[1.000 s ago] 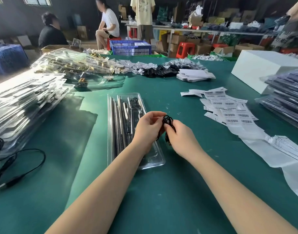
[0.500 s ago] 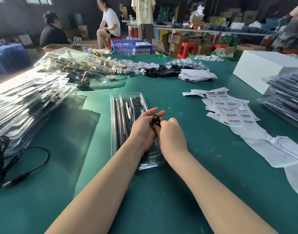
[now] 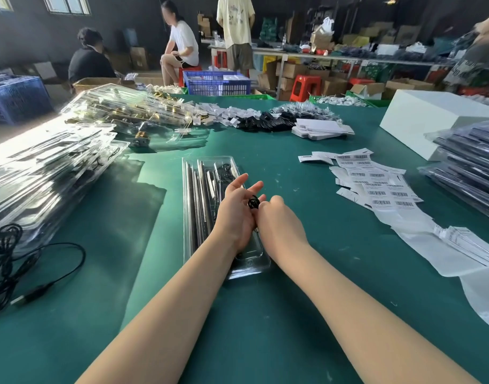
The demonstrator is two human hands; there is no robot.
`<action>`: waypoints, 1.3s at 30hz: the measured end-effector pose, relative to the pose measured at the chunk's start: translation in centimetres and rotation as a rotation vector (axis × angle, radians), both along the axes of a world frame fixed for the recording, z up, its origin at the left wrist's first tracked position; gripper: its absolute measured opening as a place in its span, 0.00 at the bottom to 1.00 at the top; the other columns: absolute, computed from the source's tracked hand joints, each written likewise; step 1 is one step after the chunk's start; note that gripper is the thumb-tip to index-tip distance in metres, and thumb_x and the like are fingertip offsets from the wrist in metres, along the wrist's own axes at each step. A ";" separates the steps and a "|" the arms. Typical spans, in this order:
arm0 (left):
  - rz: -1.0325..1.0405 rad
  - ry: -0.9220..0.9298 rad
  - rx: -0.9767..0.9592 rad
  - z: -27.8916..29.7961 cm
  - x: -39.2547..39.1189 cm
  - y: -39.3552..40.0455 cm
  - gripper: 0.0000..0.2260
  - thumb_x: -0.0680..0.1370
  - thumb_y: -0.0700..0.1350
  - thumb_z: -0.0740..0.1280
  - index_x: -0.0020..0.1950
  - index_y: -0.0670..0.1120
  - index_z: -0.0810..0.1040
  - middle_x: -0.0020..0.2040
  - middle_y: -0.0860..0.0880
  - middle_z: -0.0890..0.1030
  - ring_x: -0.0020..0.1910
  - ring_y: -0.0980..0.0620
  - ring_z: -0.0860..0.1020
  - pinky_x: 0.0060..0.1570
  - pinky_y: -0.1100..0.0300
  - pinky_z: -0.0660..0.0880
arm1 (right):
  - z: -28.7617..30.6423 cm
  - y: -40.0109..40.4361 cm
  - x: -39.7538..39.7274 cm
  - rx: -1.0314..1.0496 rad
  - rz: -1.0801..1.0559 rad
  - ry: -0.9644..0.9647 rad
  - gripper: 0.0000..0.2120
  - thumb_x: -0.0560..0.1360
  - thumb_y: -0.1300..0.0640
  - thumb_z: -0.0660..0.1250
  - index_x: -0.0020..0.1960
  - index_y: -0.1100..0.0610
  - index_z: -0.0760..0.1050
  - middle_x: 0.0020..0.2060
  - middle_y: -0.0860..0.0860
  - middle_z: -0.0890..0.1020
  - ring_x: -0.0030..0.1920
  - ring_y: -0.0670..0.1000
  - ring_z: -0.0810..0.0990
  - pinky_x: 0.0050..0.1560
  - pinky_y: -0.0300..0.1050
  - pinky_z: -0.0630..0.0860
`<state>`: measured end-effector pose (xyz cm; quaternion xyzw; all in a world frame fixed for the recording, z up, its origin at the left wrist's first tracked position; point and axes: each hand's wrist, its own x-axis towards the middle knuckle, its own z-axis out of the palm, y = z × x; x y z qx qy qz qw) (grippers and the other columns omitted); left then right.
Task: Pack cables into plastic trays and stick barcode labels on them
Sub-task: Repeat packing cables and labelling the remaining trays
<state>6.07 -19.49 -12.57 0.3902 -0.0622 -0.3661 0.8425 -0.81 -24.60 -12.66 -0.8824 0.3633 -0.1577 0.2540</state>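
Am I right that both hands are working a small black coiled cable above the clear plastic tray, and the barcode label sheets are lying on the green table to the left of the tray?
Not quite. The head view shows the barcode label sheets to the right of the clear plastic tray, not the left. The rest holds: the left hand and right hand work the small black coiled cable above that tray on the green table.

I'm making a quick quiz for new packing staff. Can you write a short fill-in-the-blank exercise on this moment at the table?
1. The small black cable coil is held between the left hand and the ______ hand.
2. Both hands work above a clear plastic ______ on the green table.
3. The barcode labels lie to the ______ of the hands.
4. A loose black cable lies at the table's ______ edge.

Missing words: right; tray; right; left
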 end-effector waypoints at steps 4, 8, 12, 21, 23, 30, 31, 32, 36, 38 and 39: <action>-0.057 -0.270 0.150 -0.5 -0.3 -0.1 0.16 0.78 0.34 0.63 0.60 0.51 0.74 0.59 0.47 0.78 0.49 0.49 0.76 0.43 0.55 0.71 | 0.6 -0.7 -0.2 0.043 0.019 -0.001 0.11 0.81 0.62 0.51 0.57 0.63 0.70 0.51 0.59 0.75 0.51 0.61 0.77 0.43 0.48 0.68; -0.079 -0.358 0.150 -0.9 -0.5 -0.3 0.10 0.79 0.36 0.65 0.55 0.50 0.78 0.52 0.53 0.82 0.46 0.56 0.80 0.41 0.61 0.73 | 0.8 -1.2 -0.7 0.252 -0.022 -0.030 0.11 0.80 0.51 0.49 0.48 0.53 0.68 0.44 0.53 0.77 0.44 0.57 0.74 0.40 0.50 0.65; -0.009 -0.322 0.149 -1.1 -0.4 -0.4 0.10 0.80 0.35 0.63 0.52 0.48 0.80 0.46 0.51 0.84 0.46 0.54 0.81 0.41 0.62 0.78 | 0.5 -1.7 -1.1 -0.105 0.154 0.037 0.13 0.81 0.51 0.56 0.53 0.59 0.74 0.42 0.51 0.70 0.41 0.55 0.70 0.40 0.47 0.66; 0.046 -0.263 0.158 -0.9 -0.7 -0.3 0.11 0.81 0.34 0.61 0.50 0.47 0.80 0.46 0.50 0.84 0.44 0.58 0.82 0.38 0.65 0.78 | -0.4 -0.6 -2.1 -0.416 0.101 0.047 0.12 0.80 0.52 0.61 0.44 0.59 0.75 0.38 0.51 0.68 0.41 0.57 0.70 0.36 0.45 0.61; 0.048 -0.249 0.161 -0.9 -0.7 -0.2 0.10 0.81 0.35 0.62 0.51 0.48 0.80 0.47 0.50 0.84 0.47 0.57 0.82 0.42 0.63 0.78 | -0.3 0.3 -1.9 -0.598 0.123 0.094 0.05 0.76 0.61 0.66 0.42 0.61 0.77 0.39 0.55 0.74 0.43 0.59 0.74 0.37 0.46 0.60; -0.206 -0.439 0.276 2.8 -0.1 1.2 0.21 0.79 0.37 0.65 0.72 0.44 0.68 0.70 0.45 0.70 0.68 0.51 0.69 0.65 0.59 0.65 | -0.8 -1.4 -1.4 -0.275 0.130 -0.069 0.16 0.82 0.51 0.56 0.41 0.58 0.74 0.39 0.55 0.73 0.45 0.59 0.73 0.39 0.48 0.65; -0.216 -0.562 0.312 3.8 0.1 1.7 0.23 0.79 0.37 0.65 0.74 0.44 0.66 0.73 0.47 0.68 0.71 0.53 0.66 0.68 0.60 0.62 | -0.8 -1.6 -1.3 -0.171 0.136 -0.108 0.17 0.82 0.51 0.56 0.39 0.57 0.73 0.38 0.54 0.73 0.44 0.58 0.73 0.39 0.49 0.65; -0.211 -0.700 0.369 4.8 0.1 2.4 0.24 0.79 0.38 0.66 0.74 0.44 0.66 0.74 0.49 0.67 0.72 0.55 0.65 0.69 0.60 0.61 | -0.8 -1.7 -1.1 -0.089 0.133 -0.146 0.18 0.82 0.51 0.57 0.39 0.59 0.73 0.36 0.55 0.73 0.42 0.58 0.73 0.39 0.50 0.65; -0.401 -1.525 1.061 6.2 -0.2 6.1 0.26 0.79 0.55 0.63 0.74 0.47 0.65 0.72 0.49 0.70 0.69 0.51 0.69 0.68 0.56 0.64 | -0.8 -2.4 -0.9 0.144 0.117 -0.213 0.18 0.81 0.51 0.59 0.44 0.64 0.78 0.26 0.52 0.72 0.32 0.54 0.71 0.34 0.47 0.65; -0.548 -1.706 1.263 4.5 -1.5 8.2 0.30 0.75 0.65 0.61 0.73 0.51 0.67 0.70 0.50 0.73 0.67 0.51 0.72 0.65 0.54 0.69 | -0.8 -2.6 -1.0 0.179 0.112 -0.201 0.18 0.82 0.50 0.59 0.47 0.62 0.80 0.24 0.49 0.70 0.28 0.51 0.68 0.31 0.45 0.64; -0.527 -1.738 1.307 3.5 -2.3 9.2 0.32 0.73 0.69 0.61 0.73 0.54 0.67 0.69 0.52 0.73 0.65 0.52 0.73 0.62 0.55 0.72 | -0.8 -2.6 -1.0 0.178 0.113 -0.195 0.17 0.82 0.50 0.58 0.47 0.61 0.80 0.24 0.49 0.70 0.27 0.50 0.68 0.31 0.45 0.64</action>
